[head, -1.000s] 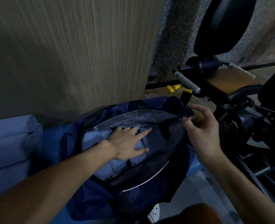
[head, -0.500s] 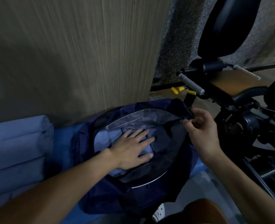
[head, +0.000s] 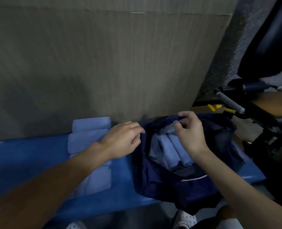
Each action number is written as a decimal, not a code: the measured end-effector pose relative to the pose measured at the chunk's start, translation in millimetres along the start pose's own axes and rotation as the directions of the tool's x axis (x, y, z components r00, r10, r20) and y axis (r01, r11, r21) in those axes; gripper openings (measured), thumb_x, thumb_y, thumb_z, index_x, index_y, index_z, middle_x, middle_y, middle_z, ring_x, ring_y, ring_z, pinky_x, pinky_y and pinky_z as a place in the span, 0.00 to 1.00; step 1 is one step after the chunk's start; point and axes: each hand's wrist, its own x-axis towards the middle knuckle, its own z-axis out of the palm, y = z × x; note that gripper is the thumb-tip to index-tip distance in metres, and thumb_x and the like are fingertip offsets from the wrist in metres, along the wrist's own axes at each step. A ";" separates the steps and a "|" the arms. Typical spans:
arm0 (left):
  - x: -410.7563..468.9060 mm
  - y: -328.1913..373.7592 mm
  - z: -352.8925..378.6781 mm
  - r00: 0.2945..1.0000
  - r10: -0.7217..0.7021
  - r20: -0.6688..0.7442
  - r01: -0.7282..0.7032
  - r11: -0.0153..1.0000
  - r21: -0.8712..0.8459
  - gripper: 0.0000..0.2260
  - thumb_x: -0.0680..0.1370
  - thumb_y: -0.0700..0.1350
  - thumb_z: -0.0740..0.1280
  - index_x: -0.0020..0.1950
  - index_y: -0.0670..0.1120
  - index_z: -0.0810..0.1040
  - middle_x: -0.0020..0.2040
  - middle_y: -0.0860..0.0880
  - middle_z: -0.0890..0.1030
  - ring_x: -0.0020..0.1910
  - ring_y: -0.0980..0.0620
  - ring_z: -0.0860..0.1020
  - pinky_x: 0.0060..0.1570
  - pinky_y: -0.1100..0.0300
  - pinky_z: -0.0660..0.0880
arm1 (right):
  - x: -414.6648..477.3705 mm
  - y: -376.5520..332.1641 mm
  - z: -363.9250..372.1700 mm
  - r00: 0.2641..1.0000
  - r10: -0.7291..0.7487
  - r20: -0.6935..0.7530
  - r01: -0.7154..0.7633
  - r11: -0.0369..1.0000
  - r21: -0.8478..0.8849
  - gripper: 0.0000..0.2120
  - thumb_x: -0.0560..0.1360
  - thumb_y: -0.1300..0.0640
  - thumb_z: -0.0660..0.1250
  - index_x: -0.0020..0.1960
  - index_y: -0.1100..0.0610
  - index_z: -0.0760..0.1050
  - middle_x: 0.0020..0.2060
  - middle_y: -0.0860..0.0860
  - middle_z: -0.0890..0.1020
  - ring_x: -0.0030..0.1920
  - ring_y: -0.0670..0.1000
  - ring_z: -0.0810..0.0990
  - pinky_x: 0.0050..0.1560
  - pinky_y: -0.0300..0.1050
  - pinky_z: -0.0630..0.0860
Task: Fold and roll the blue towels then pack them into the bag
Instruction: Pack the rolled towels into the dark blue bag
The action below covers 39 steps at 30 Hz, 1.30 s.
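Navy bag (head: pixel 161 184) rim pinched in right grip (head: pixel 189 134), left grip (head: pixel 120 141) seemingly slack alongside (towels (head: pixel 166 147) inside).

A blue bench (head: pixel 26 156) carries a dark navy bag (head: pixel 160 184), with a row of rolled light-blue towels (head: pixel 87 139) lying just left of the bag.

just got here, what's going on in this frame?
A person is packing towels into a navy bag on a blue bench. The right hand pinches the bag's far rim, holding it open; the left hand is at its left rim, grip unclear. Several rolled towels already lie inside; more rolls are stacked to the bag's left.
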 end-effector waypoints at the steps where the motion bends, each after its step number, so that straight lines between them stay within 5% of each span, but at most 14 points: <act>1: -11.2 -12.1 -8.3 0.999 -0.037 -0.017 0.037 0.999 0.018 0.18 0.75 0.47 0.54 0.55 0.45 0.81 0.48 0.49 0.81 0.46 0.46 0.79 0.45 0.51 0.77 | -2.8 -5.3 18.3 0.999 0.007 0.052 -0.008 1.000 0.019 0.09 0.77 0.63 0.65 0.55 0.54 0.72 0.33 0.52 0.76 0.32 0.47 0.73 0.35 0.41 0.71; 5: -51.7 -60.7 -34.5 0.975 -0.214 -0.056 0.218 0.972 0.083 0.17 0.73 0.47 0.55 0.53 0.44 0.81 0.47 0.47 0.82 0.48 0.43 0.80 0.46 0.50 0.78 | -14.7 -17.0 95.1 0.969 0.041 0.246 -0.057 0.997 0.060 0.10 0.76 0.66 0.65 0.45 0.51 0.73 0.34 0.52 0.77 0.36 0.50 0.75 0.41 0.45 0.73; 9: -81.0 -101.1 -44.7 0.930 -0.365 -0.027 0.365 0.918 0.155 0.16 0.76 0.47 0.59 0.60 0.45 0.78 0.57 0.47 0.80 0.56 0.43 0.78 0.54 0.51 0.73 | -25.5 -16.3 160.2 0.912 0.154 0.380 -0.190 0.980 0.059 0.10 0.75 0.65 0.65 0.43 0.50 0.73 0.38 0.51 0.78 0.39 0.51 0.76 0.42 0.46 0.73; 14: -91.8 -138.2 -29.7 0.875 -0.474 0.096 0.460 0.877 0.137 0.17 0.80 0.50 0.62 0.67 0.47 0.73 0.68 0.49 0.73 0.67 0.48 0.71 0.62 0.51 0.68 | -23.7 -0.9 209.5 0.872 0.278 0.403 -0.291 0.956 -0.030 0.07 0.75 0.60 0.67 0.49 0.53 0.70 0.42 0.50 0.77 0.38 0.45 0.73 0.37 0.37 0.70; 20: -80.2 -164.5 -7.3 0.766 -0.541 0.346 0.525 0.838 0.148 0.29 0.77 0.61 0.64 0.74 0.51 0.64 0.72 0.51 0.68 0.71 0.48 0.66 0.64 0.46 0.63 | -14.1 17.4 229.9 0.811 0.364 0.459 -0.383 0.922 -0.055 0.21 0.74 0.57 0.72 0.57 0.51 0.61 0.48 0.48 0.74 0.48 0.48 0.76 0.36 0.35 0.71; 22: -75.3 -165.7 -3.5 0.755 -0.541 0.370 0.496 0.841 0.216 0.29 0.73 0.63 0.66 0.70 0.52 0.68 0.67 0.51 0.70 0.68 0.49 0.66 0.60 0.44 0.62 | -13.7 26.2 234.6 0.802 0.375 0.465 -0.399 0.915 -0.050 0.20 0.72 0.59 0.73 0.57 0.54 0.65 0.50 0.51 0.78 0.50 0.50 0.78 0.40 0.38 0.74; 25: -70.5 -165.1 -0.7 0.773 -0.521 0.362 0.466 0.853 0.233 0.18 0.69 0.64 0.69 0.50 0.54 0.72 0.54 0.53 0.73 0.57 0.50 0.70 0.54 0.46 0.64 | -14.4 35.2 238.2 0.827 0.337 0.450 -0.354 0.934 -0.049 0.19 0.71 0.62 0.73 0.58 0.56 0.70 0.49 0.50 0.79 0.46 0.46 0.78 0.40 0.36 0.74; 30: -71.6 -156.3 -6.9 0.776 -0.521 0.357 0.570 0.821 -0.041 0.15 0.68 0.56 0.73 0.44 0.54 0.69 0.41 0.54 0.75 0.43 0.52 0.75 0.41 0.57 0.68 | -18.0 29.8 230.5 0.855 0.285 0.433 -0.334 0.942 0.041 0.24 0.71 0.64 0.73 0.64 0.57 0.70 0.47 0.46 0.79 0.45 0.43 0.79 0.42 0.36 0.77; 34: -60.2 -127.6 -30.3 0.812 -0.558 0.172 0.577 0.720 -0.385 0.15 0.69 0.52 0.77 0.42 0.50 0.71 0.38 0.53 0.77 0.37 0.56 0.76 0.35 0.61 0.70 | -20.8 5.5 205.5 0.895 0.280 0.348 -0.383 0.882 0.275 0.25 0.72 0.60 0.74 0.65 0.57 0.68 0.52 0.50 0.81 0.48 0.45 0.81 0.44 0.35 0.78; 39: -32.7 -57.0 -46.0 0.745 -0.649 0.157 0.468 0.341 -0.815 0.21 0.67 0.52 0.77 0.53 0.44 0.75 0.48 0.44 0.84 0.46 0.51 0.83 0.46 0.53 0.79 | -27.1 -23.8 154.6 0.817 0.250 0.519 -0.540 0.644 0.541 0.21 0.75 0.52 0.70 0.62 0.64 0.74 0.56 0.59 0.82 0.56 0.55 0.82 0.57 0.48 0.78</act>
